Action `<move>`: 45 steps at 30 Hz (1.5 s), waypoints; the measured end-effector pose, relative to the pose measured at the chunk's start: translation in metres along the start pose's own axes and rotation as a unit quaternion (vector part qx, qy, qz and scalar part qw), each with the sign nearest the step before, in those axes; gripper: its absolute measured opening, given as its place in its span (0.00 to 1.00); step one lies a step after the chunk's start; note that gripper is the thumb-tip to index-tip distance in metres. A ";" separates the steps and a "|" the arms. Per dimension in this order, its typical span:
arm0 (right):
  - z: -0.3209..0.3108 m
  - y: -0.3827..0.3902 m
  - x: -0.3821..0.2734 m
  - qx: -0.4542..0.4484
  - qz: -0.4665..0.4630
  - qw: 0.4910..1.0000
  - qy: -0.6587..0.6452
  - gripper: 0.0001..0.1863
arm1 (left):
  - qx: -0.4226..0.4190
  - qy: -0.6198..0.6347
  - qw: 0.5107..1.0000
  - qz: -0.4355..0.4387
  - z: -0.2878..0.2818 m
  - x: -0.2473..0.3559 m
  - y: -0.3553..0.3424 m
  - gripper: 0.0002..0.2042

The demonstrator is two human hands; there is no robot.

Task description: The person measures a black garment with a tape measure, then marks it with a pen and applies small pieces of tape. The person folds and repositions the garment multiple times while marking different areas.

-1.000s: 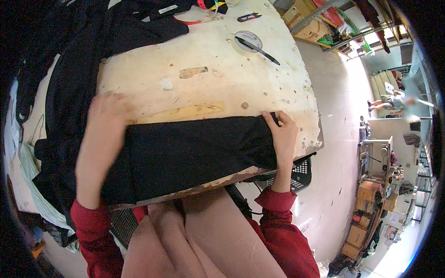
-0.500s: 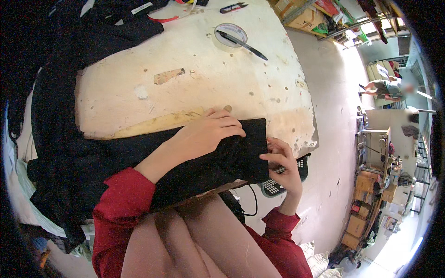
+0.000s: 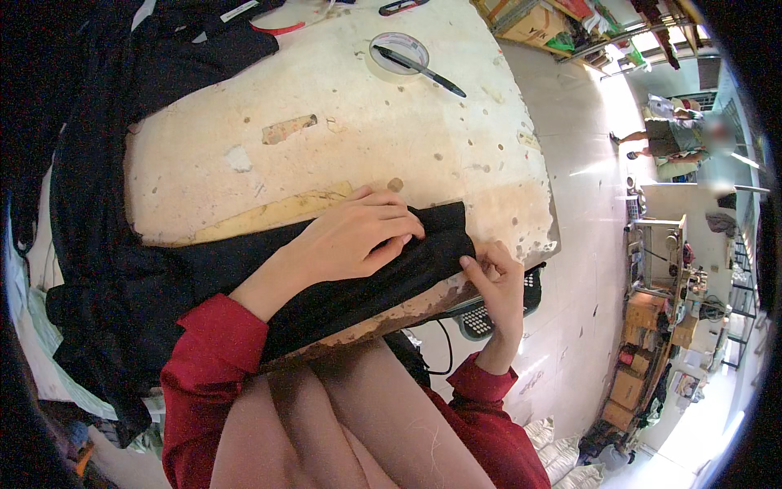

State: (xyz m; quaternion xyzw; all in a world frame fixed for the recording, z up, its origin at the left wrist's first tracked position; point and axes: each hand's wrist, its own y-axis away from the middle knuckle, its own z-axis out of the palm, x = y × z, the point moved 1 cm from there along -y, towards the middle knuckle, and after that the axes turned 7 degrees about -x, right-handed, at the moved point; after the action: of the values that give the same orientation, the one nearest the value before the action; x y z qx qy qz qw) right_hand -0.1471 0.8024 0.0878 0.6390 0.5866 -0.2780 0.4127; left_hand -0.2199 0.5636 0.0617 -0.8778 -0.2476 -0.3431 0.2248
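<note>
A long folded piece of black cloth lies along the near edge of the worn, pale table. My left hand rests on top of it, thumb and fingers drawn together on a fold of the cloth. At the cloth's right end, my right hand pinches the edge between thumb and fingers; some of those fingers are hidden. The near side of the cloth is folded back, so a chipped strip of table edge shows below it.
A tape roll with a black pen across it lies at the back, near thread snips. More black fabric is heaped at the left. Below the right corner sits a dark perforated object. A person stands far right.
My right hand has folded the cloth's near edge up and away from me, narrowing it and exposing the table edge. My left thumb has come into view against the cloth.
</note>
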 end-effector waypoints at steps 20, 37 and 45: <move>0.029 -0.202 -0.105 0.142 -0.312 0.847 0.406 0.11 | 0.018 -0.193 0.978 0.074 -0.003 -0.009 -0.006 0.18; 0.023 -0.204 -0.093 -0.150 -0.230 0.952 0.135 0.14 | 0.380 0.002 0.922 -0.074 -0.066 -0.040 0.008 0.12; 0.037 -0.126 -0.160 -0.092 -0.283 0.954 -0.048 0.15 | 0.101 0.168 0.971 -0.135 -0.127 0.033 0.023 0.18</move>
State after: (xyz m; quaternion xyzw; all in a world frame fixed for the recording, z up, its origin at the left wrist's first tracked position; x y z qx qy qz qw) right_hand -0.2908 0.6835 0.1780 0.3923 0.7457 -0.3583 0.4020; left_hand -0.2474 0.4828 0.1641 -0.7386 -0.3557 -0.4863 0.3024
